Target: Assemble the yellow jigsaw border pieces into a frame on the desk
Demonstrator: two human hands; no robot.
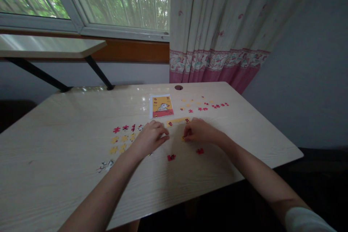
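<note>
My right hand pinches a small yellow jigsaw piece close to the tabletop. Just beyond it lies a joined yellow strip of jigsaw pieces with red marks at its ends. To the left, my left hand hovers over the table with thumb and fingers apart and nothing visible between them. Its wrist and forearm partly cover rows of loose pieces, among them a red jigsaw piece and a yellow jigsaw piece. Nearer me lie two single red pieces, a left one and a right one.
A picture card with a white animal on yellow and red lies behind the strip. More loose pieces are spread at the back right. White pieces sit by my left forearm. A raised shelf stands at the back left.
</note>
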